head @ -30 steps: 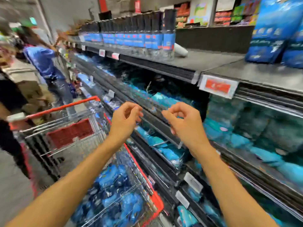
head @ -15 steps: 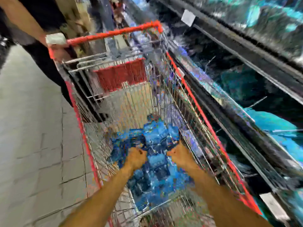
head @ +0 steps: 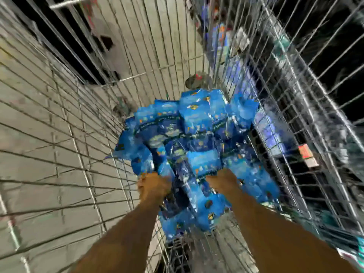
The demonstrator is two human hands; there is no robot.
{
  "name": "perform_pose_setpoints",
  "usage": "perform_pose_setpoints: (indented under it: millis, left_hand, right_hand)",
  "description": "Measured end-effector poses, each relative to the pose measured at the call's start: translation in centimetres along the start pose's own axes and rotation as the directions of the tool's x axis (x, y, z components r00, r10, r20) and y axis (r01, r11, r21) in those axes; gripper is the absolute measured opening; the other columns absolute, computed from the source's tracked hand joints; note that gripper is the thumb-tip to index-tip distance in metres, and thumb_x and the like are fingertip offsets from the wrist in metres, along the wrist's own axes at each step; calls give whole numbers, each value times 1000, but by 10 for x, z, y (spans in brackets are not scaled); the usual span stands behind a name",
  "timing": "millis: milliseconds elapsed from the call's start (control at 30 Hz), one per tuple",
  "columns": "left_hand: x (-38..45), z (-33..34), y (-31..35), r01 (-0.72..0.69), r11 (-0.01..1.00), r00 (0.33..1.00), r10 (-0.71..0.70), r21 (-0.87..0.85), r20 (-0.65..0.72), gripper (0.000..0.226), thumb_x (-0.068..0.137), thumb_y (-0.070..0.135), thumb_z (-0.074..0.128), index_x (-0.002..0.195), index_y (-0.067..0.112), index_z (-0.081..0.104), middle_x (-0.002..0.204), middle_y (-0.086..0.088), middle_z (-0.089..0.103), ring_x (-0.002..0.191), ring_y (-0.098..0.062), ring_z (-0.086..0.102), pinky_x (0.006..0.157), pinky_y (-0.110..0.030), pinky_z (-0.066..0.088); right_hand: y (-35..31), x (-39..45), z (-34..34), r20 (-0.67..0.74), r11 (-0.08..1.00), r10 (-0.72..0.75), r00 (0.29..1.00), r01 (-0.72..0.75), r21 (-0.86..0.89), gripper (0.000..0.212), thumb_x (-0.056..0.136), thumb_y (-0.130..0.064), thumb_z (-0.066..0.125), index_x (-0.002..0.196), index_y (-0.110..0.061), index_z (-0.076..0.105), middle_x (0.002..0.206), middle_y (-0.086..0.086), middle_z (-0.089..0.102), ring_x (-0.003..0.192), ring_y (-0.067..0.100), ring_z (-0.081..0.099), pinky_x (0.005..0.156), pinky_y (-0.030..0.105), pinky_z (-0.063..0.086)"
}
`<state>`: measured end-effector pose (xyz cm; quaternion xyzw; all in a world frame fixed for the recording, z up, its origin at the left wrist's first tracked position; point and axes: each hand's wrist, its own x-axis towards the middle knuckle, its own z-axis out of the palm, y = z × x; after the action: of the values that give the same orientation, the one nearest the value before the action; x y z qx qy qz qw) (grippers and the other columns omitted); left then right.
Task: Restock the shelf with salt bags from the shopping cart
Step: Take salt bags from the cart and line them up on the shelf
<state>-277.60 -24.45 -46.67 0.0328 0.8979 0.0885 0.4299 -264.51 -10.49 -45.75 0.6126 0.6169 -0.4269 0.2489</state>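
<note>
Salt bags (head: 199,134) piled in shopping cart (head: 275,107); both hands on pile.

Bare forearms (no sleeves), ringless hands (head: 154,186)

No legible text anywhere. Blue salt bags (head: 199,138) in the wire shopping cart (head: 82,123) carry printed bands and small yellow marks, all too blurred to read. A red-and-white tag (head: 307,155) seen through the cart's right side is likely a shelf label; its print can't be read either.
</note>
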Motion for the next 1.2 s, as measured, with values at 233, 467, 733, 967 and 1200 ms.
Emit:
perform_pose_setpoints:
  millis: [233, 467, 733, 967, 1200]
  left_hand:
    - [19, 27, -1, 195, 979, 964, -180, 60, -196, 79, 87, 29, 65, 143, -9, 24, 143, -30, 34, 132, -45, 40, 107, -48, 37]
    - [20, 35, 6, 238, 949, 952, -186, 208, -242, 75, 89, 23, 63, 143, -5, 19, 142, -23, 41, 131, -36, 40, 102, -41, 42]
    - [19, 37, -1, 208, 977, 970, -211, -43, -118, 89, 69, 24, 84, 133, -2, 28, 123, -20, 52, 120, -38, 52, 94, -41, 51]
    - [-27, 3, 28, 109, 950, 993, -90, -292, 79, 16, 75, 20, 76, 77, 5, 71, 76, -9, 70, 73, -28, 66, 66, -31, 58]
    - [-153, -92, 90, -132, 850, 943, 267, -511, 200, 50, 75, 21, 72, 31, 16, 50, 32, 0, 39, 30, -13, 34, 41, -19, 26]
  right_hand:
    - [14, 34, 35, -169, 975, 21, 985, 17, 220, 53, 69, -20, 87, 110, 4, 64, 109, 20, 70, 89, 20, 70, 79, 34, 58]
    - [12, 27, 33, -70, 912, 56, 996, -22, 410, 37, 65, -5, 88, 96, -7, 67, 82, 0, 71, 67, 15, 67, 61, 29, 57]
    - [12, 10, 27, 89, 910, 26, 996, -60, 410, 42, 68, -10, 86, 97, -11, 56, 96, 4, 63, 84, 22, 61, 81, 33, 52]
    - [3, -38, -25, 86, 895, -52, 995, 9, 446, 21, 72, -5, 79, 78, -16, 62, 76, 0, 62, 68, 14, 58, 57, 28, 47]
    - [-17, -160, -111, -123, 677, -206, 971, 233, 698, 27, 76, 9, 73, 95, -9, 66, 88, 10, 69, 82, 29, 64, 73, 38, 53]
